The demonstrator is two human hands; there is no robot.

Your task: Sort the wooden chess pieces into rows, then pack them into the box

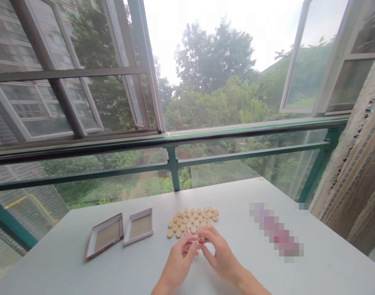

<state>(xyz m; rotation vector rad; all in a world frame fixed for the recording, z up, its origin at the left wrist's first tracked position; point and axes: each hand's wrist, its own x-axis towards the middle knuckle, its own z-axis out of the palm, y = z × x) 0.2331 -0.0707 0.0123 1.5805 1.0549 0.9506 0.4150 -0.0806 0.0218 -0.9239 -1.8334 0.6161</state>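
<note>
Several round wooden game pieces (192,219) lie flat in a cluster on the pale grey table (83,274). My left hand (179,260) and my right hand (218,252) meet just in front of that cluster. Both pinch with curled fingers around one round wooden piece with a red mark (201,239), held between the fingertips just above the table. To the left lie two shallow box halves, one brown-rimmed (105,236) and one pale-rimmed (138,226), both open side up.
A blurred pinkish patch (276,229) lies on the table to the right. Behind the table runs a green railing (175,164) with glass panels and open windows onto trees. A patterned curtain (359,172) hangs at the right.
</note>
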